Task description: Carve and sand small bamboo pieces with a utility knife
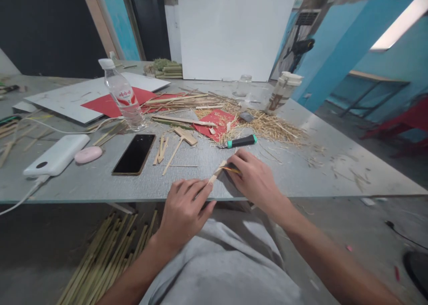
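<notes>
A short pale wood strip lies slanted near the table's front edge. My left hand has its fingertips pressed on the strip's near end. Over the far end, my right hand is closed round a slim yellow-orange pencil-like tool, whose tip meets the strip; most of it is hidden by the fingers. Just beyond lies a black and green-handled cutter. A T-shaped piece of pale wood and several small sticks rest to the left.
To the left are a phone, a pink oval case, a white power bank with a cable and a water bottle. Straw shavings, red paper and a jar lie behind. Bamboo sticks stand below the table.
</notes>
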`<state>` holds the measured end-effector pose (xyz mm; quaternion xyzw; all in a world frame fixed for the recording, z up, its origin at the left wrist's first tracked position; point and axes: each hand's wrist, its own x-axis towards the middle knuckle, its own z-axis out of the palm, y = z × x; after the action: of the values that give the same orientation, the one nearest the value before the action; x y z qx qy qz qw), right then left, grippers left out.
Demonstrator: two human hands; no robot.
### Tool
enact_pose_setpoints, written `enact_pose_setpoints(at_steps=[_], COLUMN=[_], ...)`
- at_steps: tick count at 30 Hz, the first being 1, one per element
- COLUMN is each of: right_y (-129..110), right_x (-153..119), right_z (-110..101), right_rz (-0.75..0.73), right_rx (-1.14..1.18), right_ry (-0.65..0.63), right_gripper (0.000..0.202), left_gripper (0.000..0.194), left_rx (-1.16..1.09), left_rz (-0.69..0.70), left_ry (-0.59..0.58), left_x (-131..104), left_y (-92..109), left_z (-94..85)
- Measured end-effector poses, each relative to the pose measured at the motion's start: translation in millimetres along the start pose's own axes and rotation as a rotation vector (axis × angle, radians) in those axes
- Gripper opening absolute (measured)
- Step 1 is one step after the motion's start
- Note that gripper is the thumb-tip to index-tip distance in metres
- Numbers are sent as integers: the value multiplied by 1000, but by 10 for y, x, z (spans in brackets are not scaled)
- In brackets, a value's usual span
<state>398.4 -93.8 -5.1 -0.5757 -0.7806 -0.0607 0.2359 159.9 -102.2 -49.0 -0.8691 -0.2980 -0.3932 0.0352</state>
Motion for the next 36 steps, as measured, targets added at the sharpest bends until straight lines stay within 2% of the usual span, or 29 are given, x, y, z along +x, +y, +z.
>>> enact_pose_setpoints(at_steps=[3, 7, 10, 15, 19, 25, 30, 36], right_y=[-14, -16, 26, 75, 61, 44, 56, -32], right_x=[12, -32, -70, -26, 25, 55, 110, 40], right_z=[39, 43, 16, -4, 29, 37, 53, 82], right_rz=[-5, -51, -145, -298, -313, -354, -376, -419], right_rx=[16, 101, 63, -39, -53, -72, -131, -106], right_ry=[56, -15, -48, -24, -34, -10, 45, 1], right_gripper=[28, 26, 29, 30, 28, 28, 28, 22], left_gripper=[31, 31, 30, 33, 34, 33, 30, 26], left_rx=[7, 32, 59, 13, -40, 21, 46, 141], left_rz=[-8, 16, 14, 33, 66, 29, 20, 115], left_ry=[36, 67, 71, 113, 128, 156, 133, 171], left_x=[-39, -80, -98, -107, -126, -153, -126, -85], left_y=[16, 27, 41, 31, -10, -18, -20, -74], left_z=[40, 83, 101, 110, 109, 114, 114, 127])
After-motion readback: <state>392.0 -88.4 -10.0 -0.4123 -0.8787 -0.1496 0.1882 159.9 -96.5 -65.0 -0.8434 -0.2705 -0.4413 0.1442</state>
